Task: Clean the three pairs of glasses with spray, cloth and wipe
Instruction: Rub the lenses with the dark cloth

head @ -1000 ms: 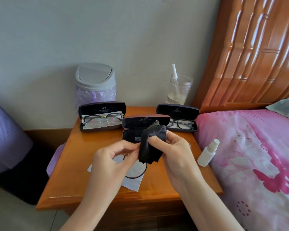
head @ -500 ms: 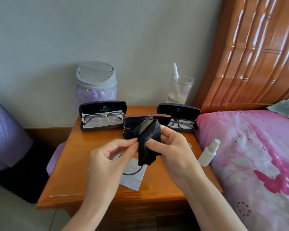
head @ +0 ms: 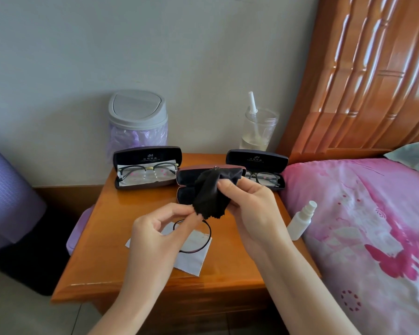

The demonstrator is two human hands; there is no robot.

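Black cloth (head: 209, 194) is held up over the middle of a wooden bedside table (head: 107, 250), bunched between the thumb and curled fingers of the right hand (head: 249, 209), which are clamped on it. Round glasses (head: 209, 235) with a thin dark rim are held just below the cloth by the left hand (head: 160, 233), its thumb and forefinger pinched together at the top of the frame; only one lens is seen, the other being hidden by the cloth. A white wipe (head: 191, 259) is laid flat on the table beneath that lens. Three open cases are lined up at the far side of the table. Gold-bridged glasses (head: 147, 170) are seated in the left case (head: 146, 153). Nothing can be made out in the middle case (head: 186, 187), which is partly covered by the cloth. Rectangular glasses (head: 264, 178) are seated in the right case (head: 257, 159). A white spray bottle (head: 300, 221) is propped at the edge of a pink bed (head: 373, 226) to the right, apart from both hands. A lidded bin (head: 138, 119) and a clear cup (head: 258, 131) are placed against the far wall.
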